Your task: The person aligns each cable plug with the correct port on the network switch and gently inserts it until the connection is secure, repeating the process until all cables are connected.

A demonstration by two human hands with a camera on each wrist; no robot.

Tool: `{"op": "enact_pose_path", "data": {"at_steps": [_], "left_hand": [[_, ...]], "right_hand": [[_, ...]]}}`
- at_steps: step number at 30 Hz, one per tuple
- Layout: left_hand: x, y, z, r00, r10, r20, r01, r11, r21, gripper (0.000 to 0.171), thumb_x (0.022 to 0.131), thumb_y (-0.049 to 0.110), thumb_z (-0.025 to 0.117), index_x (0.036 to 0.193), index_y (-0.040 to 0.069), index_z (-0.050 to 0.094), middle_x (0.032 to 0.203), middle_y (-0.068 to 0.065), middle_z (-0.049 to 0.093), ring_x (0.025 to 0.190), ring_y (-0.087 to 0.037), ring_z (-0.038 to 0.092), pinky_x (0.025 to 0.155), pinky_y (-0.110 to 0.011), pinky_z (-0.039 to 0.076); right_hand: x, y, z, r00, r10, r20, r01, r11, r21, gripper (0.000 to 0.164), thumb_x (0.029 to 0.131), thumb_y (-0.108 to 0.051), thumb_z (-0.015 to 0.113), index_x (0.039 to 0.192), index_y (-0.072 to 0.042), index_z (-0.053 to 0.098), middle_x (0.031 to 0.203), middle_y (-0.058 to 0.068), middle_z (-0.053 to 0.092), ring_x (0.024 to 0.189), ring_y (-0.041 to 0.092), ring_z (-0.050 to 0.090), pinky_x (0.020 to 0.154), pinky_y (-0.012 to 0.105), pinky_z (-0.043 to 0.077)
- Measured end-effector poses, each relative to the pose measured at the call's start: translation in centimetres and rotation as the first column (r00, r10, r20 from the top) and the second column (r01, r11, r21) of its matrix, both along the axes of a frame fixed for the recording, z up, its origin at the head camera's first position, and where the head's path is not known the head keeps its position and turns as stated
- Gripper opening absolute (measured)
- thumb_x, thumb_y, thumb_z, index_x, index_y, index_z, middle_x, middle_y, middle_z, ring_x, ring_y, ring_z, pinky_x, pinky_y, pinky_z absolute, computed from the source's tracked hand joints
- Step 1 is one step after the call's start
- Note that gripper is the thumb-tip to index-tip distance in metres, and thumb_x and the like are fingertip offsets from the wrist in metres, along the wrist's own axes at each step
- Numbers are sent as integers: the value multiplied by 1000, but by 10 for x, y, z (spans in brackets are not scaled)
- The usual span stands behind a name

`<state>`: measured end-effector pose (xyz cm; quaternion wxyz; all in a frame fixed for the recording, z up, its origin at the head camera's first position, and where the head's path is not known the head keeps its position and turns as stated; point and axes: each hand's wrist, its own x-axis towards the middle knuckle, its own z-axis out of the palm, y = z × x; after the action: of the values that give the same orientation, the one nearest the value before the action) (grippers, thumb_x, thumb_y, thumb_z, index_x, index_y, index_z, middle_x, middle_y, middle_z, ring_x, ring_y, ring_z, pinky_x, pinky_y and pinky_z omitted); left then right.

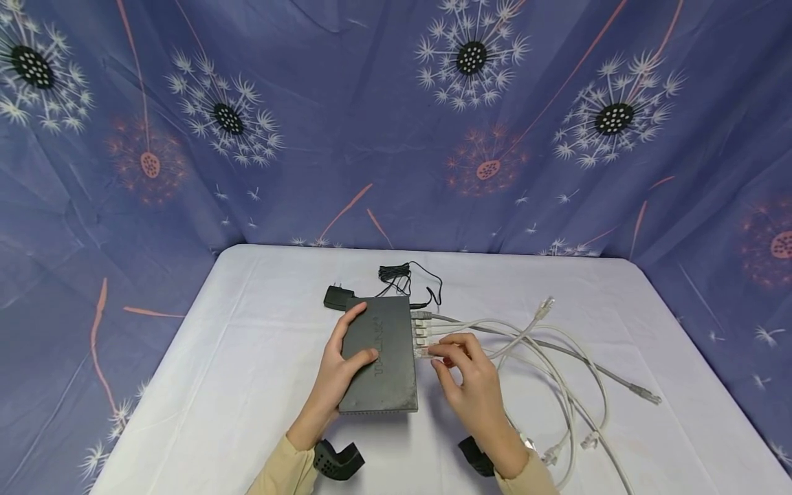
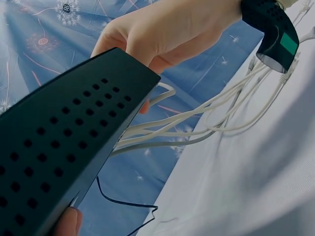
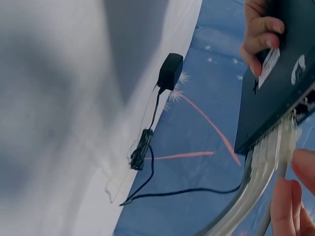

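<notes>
My left hand (image 1: 334, 377) grips a black network switch (image 1: 386, 385) by its left side, with the thumb on top and the other fingers partly hidden. The switch is held above the table; its vented side faces the left wrist view. My right hand (image 1: 473, 388) pinches the plug of a white Ethernet cable (image 1: 423, 353) at the ports on the switch's right side. Whether that plug is fully seated I cannot tell. Beside it, several plugs (image 3: 268, 150) sit in a row of ports, one on a grey cable (image 1: 609, 375).
Behind the switch lie a black power adapter (image 1: 338, 297) and its bundled cord (image 1: 394, 273), which runs to the switch. Loose white cable ends (image 1: 544, 307) spread over the right of the white table (image 1: 247, 330). A patterned curtain (image 1: 346, 137) hangs behind.
</notes>
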<state>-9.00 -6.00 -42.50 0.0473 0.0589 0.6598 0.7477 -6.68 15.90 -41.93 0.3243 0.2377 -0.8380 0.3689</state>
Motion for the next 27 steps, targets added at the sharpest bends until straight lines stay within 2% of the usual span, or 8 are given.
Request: {"op": "enact_pose_path", "data": {"at_steps": [4, 11, 19, 27], "left_hand": [[-1, -1, -1, 1000, 3, -3, -3, 1000, 8, 70, 84, 9, 65, 144, 33, 40, 151, 0, 28, 132, -30, 32, 96, -53, 31], [-2, -1, -2, 1000, 15, 1, -15, 1000, -16, 69, 83, 9, 65, 143, 35, 42, 151, 3, 26, 134, -28, 29, 98, -57, 25], [-2, -1, -3, 1000, 8, 4, -8, 1000, 22, 70, 84, 9, 66, 144, 34, 41, 151, 0, 28, 134, -29, 30, 99, -54, 27], [-2, -1, -3, 1000, 12, 5, -12, 1000, 8, 70, 84, 8, 65, 144, 34, 41, 152, 2, 26, 134, -28, 28, 98, -54, 27]], "right_hand": [[2, 9, -2, 999, 30, 37, -28, 998, -52, 28, 72, 11, 75, 95, -5, 70, 98, 7, 59, 71, 16, 59, 69, 16, 45], [6, 24, -2, 992, 72, 101, -58, 989, -138, 33, 71, 17, 74, 97, -2, 69, 93, 9, 61, 70, 14, 57, 66, 15, 46], [21, 29, 26, 993, 34, 109, -21, 993, -119, 33, 67, 24, 70, 92, 3, 68, 86, 8, 61, 68, 15, 55, 59, 17, 45], [31, 44, 21, 986, -22, 167, 39, 994, -100, 33, 67, 22, 71, 92, -1, 69, 85, 1, 61, 69, 14, 57, 60, 17, 46]]}}
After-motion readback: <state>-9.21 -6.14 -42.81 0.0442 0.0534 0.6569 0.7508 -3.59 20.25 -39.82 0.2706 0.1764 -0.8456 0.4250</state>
